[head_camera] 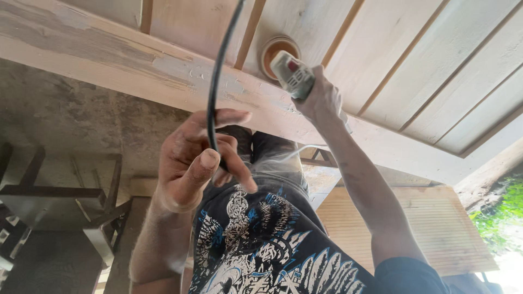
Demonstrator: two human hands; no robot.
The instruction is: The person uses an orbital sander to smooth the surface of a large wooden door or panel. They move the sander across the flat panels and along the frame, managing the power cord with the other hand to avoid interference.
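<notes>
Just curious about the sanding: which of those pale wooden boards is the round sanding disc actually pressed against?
The board between the two brown strips at top centre. The sanding disc lies flat on it, above the right hand.

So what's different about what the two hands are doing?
The right hand is stretched far out, wrapped round the grey sander and pressing its round pad against the wooden panel. The left hand is close to the camera, bent at the elbow, its fingers pinching only the thin black cable. Both are dusty and both are closed on something.
</notes>
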